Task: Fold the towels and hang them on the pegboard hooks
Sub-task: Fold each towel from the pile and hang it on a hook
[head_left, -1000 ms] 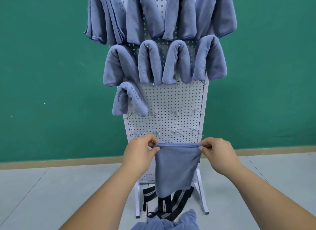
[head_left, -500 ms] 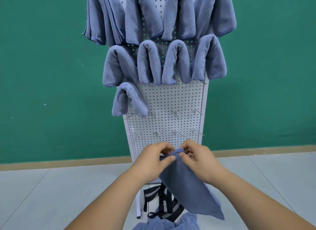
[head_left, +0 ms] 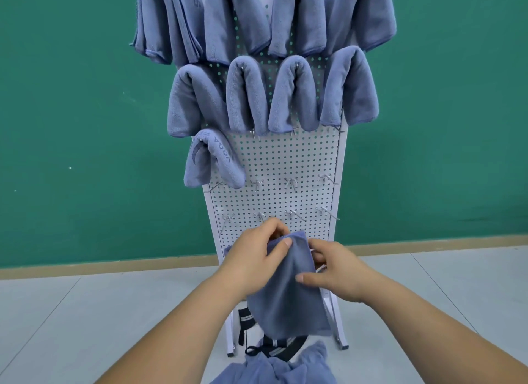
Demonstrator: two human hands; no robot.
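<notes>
This soft blue-grey cloth towel [head_left: 285,300] looks light and floppy, best held at its fold. The grip of the left hand [head_left: 253,256] pinches the top; the right hand [head_left: 338,276] pinches the side.

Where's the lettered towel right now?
Head view: the lettered towel hangs alone at the pegboard's left edge, just under the leftmost towel of the row above, with bare hooks below and to its right.
</notes>
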